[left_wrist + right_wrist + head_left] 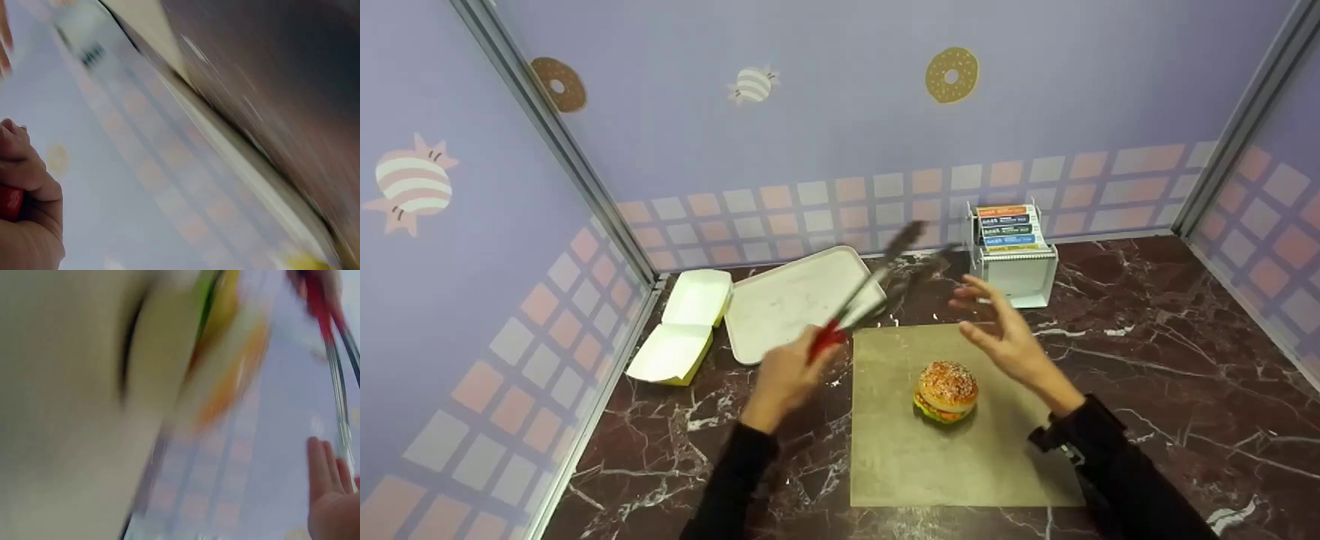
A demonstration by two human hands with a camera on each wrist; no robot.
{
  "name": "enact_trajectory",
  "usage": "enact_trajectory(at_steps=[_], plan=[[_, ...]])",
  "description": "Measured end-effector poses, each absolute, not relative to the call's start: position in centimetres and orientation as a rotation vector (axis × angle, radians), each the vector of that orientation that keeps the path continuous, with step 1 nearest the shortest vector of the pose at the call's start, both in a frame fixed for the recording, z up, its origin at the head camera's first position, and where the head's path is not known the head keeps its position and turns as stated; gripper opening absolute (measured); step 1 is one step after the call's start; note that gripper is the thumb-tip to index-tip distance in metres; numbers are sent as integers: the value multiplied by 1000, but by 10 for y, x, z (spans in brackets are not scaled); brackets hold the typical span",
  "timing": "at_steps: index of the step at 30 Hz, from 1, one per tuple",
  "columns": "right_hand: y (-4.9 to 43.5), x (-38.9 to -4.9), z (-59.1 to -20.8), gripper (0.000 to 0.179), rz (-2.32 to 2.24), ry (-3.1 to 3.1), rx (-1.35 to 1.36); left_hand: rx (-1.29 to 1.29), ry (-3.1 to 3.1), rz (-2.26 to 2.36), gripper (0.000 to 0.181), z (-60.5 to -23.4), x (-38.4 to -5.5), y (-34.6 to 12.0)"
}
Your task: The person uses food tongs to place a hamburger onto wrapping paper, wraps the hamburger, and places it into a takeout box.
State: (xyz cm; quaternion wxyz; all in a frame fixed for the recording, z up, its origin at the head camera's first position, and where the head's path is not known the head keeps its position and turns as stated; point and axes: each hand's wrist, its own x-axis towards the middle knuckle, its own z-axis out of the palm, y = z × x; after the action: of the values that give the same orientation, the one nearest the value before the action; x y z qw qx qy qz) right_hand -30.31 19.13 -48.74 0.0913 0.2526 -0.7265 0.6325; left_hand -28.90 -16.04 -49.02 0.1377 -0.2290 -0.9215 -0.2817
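In the head view my left hand (pixel 789 376) grips metal tongs by their red handles (pixel 826 339). The tong arms point away and to the right, blurred, over the tray's right edge. In the left wrist view, fingers (pixel 28 174) curl round a bit of red handle. My right hand (pixel 1011 346) hovers above the mat's far right part, fingers spread and holding nothing; the right wrist view shows its palm near the tong tips. A hamburger (pixel 947 390) with a seeded bun, lettuce and filling rests on the square tan mat (pixel 892 469), below both hands.
A white tray (pixel 769 315) lies at the back left. Beside it stands an open yellow-and-white takeaway box (pixel 671 352). A white rack (pixel 1020 277) with several coloured packets (pixel 1009 229) stands against the back wall. Partition walls (pixel 840 112) enclose the dark marbled table (pixel 1177 375).
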Motion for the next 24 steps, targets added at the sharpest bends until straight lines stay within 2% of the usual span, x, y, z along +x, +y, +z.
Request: enact_trajectory(at_steps=[6, 10, 16, 24], plan=[[255, -324, -513, 87, 1274, -2670, 689, -321, -2712, -536, 33, -501, -310, -236], [280, -326, -525, 97, 1042, -2960, 720, -198, -2776, -428, 38, -510, -312, -266], [288, -324, -526, 104, 902, -3191, 770, -155, -2860, -347, 43, -519, -313, -281], [286, -324, -528, 104, 826, -3294, 792, -78, -2909, -288, 44, -521, -309, -287]])
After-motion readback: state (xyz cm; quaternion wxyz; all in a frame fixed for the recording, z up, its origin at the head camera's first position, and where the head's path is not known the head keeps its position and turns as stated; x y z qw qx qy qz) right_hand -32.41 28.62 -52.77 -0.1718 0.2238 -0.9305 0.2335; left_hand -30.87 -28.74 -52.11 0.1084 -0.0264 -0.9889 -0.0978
